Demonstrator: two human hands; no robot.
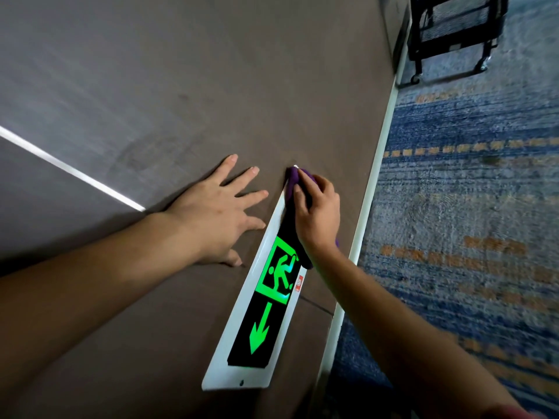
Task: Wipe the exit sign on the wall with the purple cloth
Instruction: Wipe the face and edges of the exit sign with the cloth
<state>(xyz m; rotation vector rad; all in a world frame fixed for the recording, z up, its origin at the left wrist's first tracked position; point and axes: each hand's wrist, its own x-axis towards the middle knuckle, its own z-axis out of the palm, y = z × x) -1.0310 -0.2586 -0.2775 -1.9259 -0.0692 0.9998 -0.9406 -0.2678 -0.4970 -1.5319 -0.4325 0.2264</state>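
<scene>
The illuminated exit sign [266, 297] sits low on the brown wall [181, 86], just above the white baseboard [367, 201], with a blue and orange patterned carpet [469, 207] running alongside. Its black face carries a green running figure and a green arrow, set in a white frame.

The right hand [317, 216] presses the purple cloth [292, 179] against the far end of the sign, where the frame narrows to its corner. Its grip is closed over the bunched cloth, fingers curled on top, with purple fabric showing past the fingertips and again below the wrist. The left hand [217, 213] lies flat on the wall just beside the sign, fingers spread wide and holding nothing; it looks like a brace for balance.

The wiping step appears to be under way, with the cloth working the far end of the panel. The green pictogram and arrow, and the near end of the frame with its small screw, lie uncovered by the cloth. The next move probably calls for drawing the cloth back along the length of the sign toward the near end, keeping even pressure so it stays flat on the face and covers the white border as well.

A black wire cart [453, 34] stands on the carpet well away.
</scene>
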